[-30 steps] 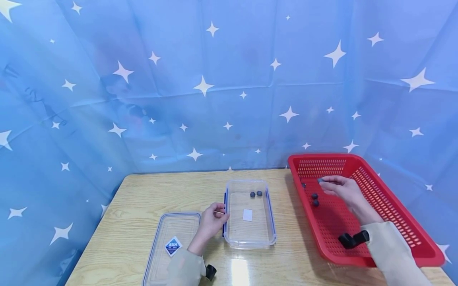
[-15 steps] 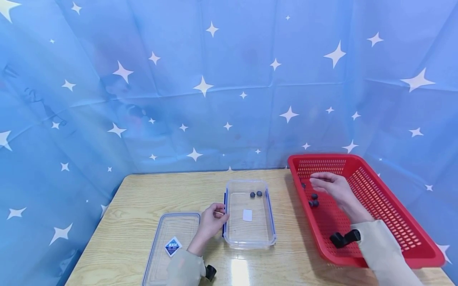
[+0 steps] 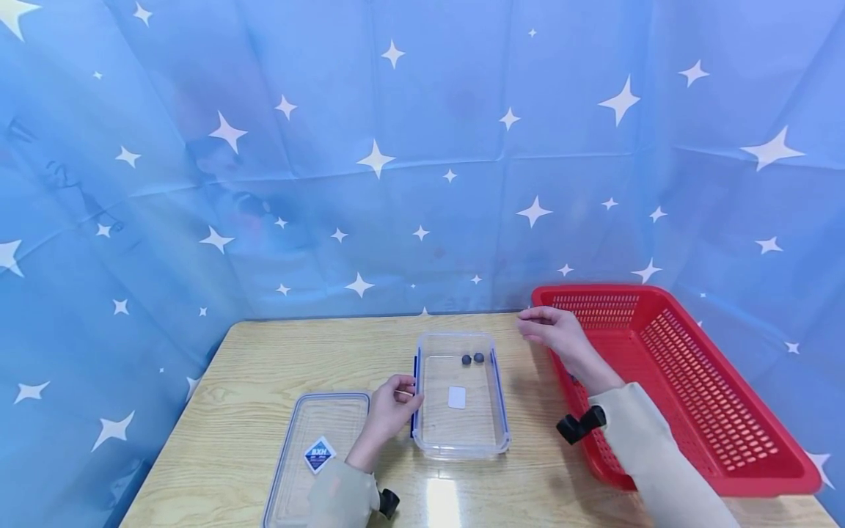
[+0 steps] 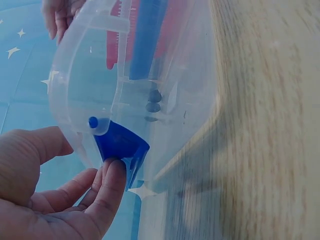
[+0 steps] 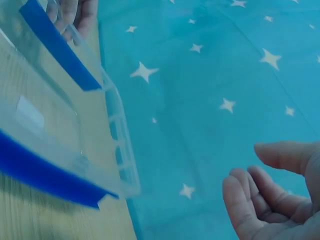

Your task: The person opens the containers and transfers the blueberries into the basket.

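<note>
My left hand grips the left side of a clear plastic food container, thumb at the rim. In the left wrist view its fingertips touch the container's dark blue latch, which hangs unfastened. Two blueberries lie near the container's far end. My right hand hovers over the left rim of the red basket, between basket and container. The right wrist view shows its thumb and curved fingers apart, with nothing visible between them. My right arm mostly hides the blueberries in the basket.
The container's clear lid, with a blue-edged seal and a diamond label, lies to the left, partly under my left forearm. A blue star-patterned curtain hangs behind the wooden table.
A blueberry at my right fingertips a second ago left them, and another showed among those in the basket half a second later. The right hand has since moved left. The left hand stays put.
</note>
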Tool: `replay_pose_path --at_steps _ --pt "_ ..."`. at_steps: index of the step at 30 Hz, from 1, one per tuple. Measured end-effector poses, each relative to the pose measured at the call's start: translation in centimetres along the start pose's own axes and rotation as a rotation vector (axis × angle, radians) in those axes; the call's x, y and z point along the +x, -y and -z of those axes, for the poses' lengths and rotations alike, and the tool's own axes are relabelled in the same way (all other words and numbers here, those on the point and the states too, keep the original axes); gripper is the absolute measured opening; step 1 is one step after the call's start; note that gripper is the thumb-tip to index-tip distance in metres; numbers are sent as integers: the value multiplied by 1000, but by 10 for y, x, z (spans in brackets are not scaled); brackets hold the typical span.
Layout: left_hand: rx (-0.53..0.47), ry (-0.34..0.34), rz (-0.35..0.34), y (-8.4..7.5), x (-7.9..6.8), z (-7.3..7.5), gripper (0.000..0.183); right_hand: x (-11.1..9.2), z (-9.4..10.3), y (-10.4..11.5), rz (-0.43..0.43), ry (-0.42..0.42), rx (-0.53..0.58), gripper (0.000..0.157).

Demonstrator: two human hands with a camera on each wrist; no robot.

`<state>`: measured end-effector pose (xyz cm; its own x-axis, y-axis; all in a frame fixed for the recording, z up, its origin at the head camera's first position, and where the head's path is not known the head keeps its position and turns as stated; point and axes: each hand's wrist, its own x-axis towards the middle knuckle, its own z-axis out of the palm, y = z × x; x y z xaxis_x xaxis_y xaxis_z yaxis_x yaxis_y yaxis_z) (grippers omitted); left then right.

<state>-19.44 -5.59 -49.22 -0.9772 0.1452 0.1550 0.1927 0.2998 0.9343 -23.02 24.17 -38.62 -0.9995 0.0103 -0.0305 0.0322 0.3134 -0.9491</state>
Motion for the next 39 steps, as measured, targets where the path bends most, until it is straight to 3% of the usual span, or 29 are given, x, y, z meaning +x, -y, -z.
replay_pose_path --at_steps 6,15,27,39 --pt "-3 -4 13 -1 0 0 25 13 -27 2 -3 31 66 40" --pt "-4 2 12 -2 0 0 26 20 -56 -1 -104 61 164 39" --pt "6 -5 15 -1 0 0 26 24 -96 -4 -180 14 109 32" --pt "6 0 16 -3 0 1 27 28 -113 -18 -255 -35 69 33"
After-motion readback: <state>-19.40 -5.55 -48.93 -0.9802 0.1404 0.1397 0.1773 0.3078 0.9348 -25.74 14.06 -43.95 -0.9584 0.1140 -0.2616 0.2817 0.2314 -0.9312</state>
